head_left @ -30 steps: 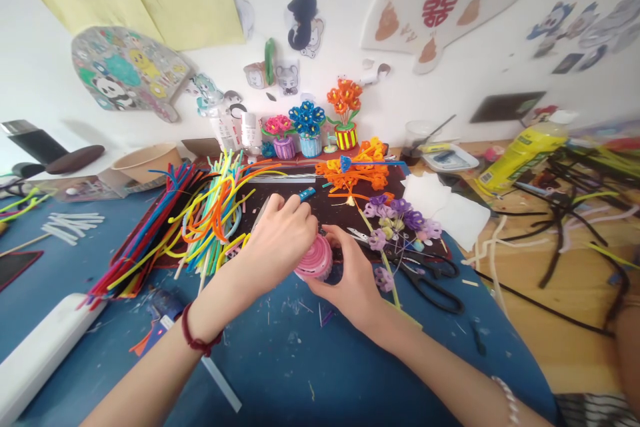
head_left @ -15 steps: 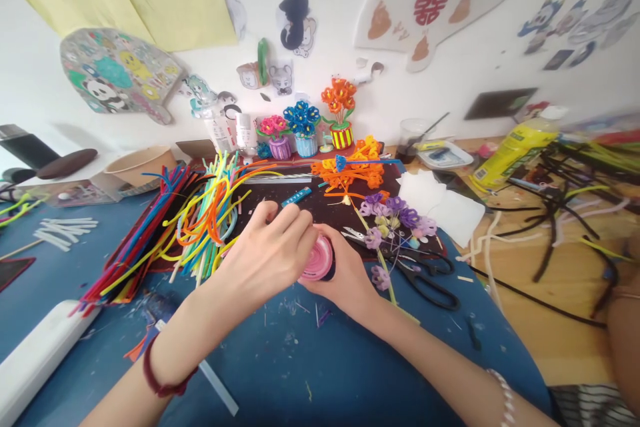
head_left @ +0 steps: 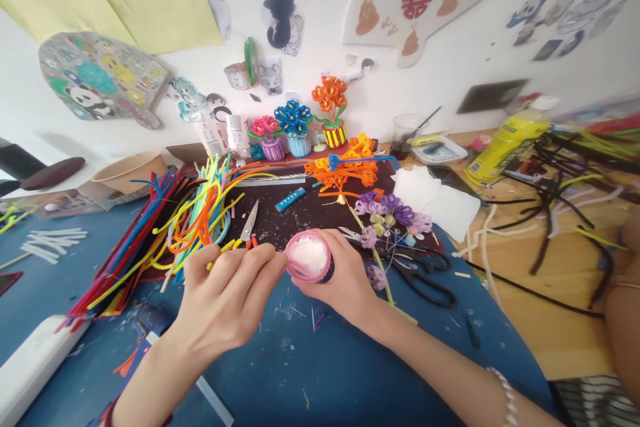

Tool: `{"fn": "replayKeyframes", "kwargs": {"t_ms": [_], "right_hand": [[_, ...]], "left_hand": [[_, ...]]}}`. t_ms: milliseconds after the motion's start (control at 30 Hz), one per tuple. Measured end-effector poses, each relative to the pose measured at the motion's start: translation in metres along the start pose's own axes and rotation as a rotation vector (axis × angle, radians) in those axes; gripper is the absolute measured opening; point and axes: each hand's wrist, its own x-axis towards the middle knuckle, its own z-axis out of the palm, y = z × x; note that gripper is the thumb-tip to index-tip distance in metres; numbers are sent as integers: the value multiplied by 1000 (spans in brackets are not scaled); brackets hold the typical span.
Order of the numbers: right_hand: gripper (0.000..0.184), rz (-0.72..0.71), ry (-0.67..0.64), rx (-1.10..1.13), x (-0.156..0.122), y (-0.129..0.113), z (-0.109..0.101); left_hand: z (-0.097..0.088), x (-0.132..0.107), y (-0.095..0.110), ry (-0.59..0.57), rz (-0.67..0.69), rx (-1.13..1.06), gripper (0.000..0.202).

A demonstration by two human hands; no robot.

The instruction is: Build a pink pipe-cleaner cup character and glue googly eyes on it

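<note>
My right hand (head_left: 345, 280) wraps around a small cup (head_left: 327, 272) with a dark side, a pink rim and a white filling, its mouth tilted toward me. At the left edge of that rim, the fingers of my left hand (head_left: 233, 293) are pinched together; what they hold, if anything, is hidden. Behind the hands lie scissors (head_left: 249, 221) with red-orange on the handles and a small blue packet (head_left: 290, 199). Purple pipe-cleaner flowers (head_left: 383, 213) and black-handled scissors (head_left: 423, 283) rest just right of my right hand.
Bundled colourful pipe cleaners (head_left: 130, 240) lie at left, near a glue gun (head_left: 150, 323) and a white case (head_left: 40, 360). Finished flower pots (head_left: 300, 145) stand by the wall beside orange flowers (head_left: 350, 170). A yellow bottle (head_left: 510, 140) and another person's arm (head_left: 623, 300) are at right.
My left hand has moved left and down from over the cup to its rim, uncovering the cup's mouth and the scissors behind. My right hand still grips the cup. The view has shifted slightly.
</note>
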Motion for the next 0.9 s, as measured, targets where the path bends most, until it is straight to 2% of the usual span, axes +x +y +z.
{"fn": "replayKeyframes", "kwargs": {"t_ms": [133, 233, 367, 433, 600, 667, 900], "right_hand": [[53, -4, -3, -16, 0, 0, 0], [56, -23, -16, -38, -1, 4, 1], [64, -57, -46, -81, -3, 8, 2], [66, -79, -53, -98, -4, 9, 2], [61, -101, -30, -105, -5, 12, 4], [58, -87, -13, -96, -5, 13, 5], [54, -49, 0, -78, -4, 13, 5]], "left_hand": [[2, -4, 0, 11, -17, 14, 17], [2, 4, 0, -33, 15, -1, 14], [5, 25, 0, -169, 39, -15, 6], [9, 36, -1, -243, 60, -19, 8], [19, 53, -8, -378, 98, -63, 12], [18, 55, -10, -388, 105, -53, 13], [3, 52, -10, -314, 116, -13, 8]]}}
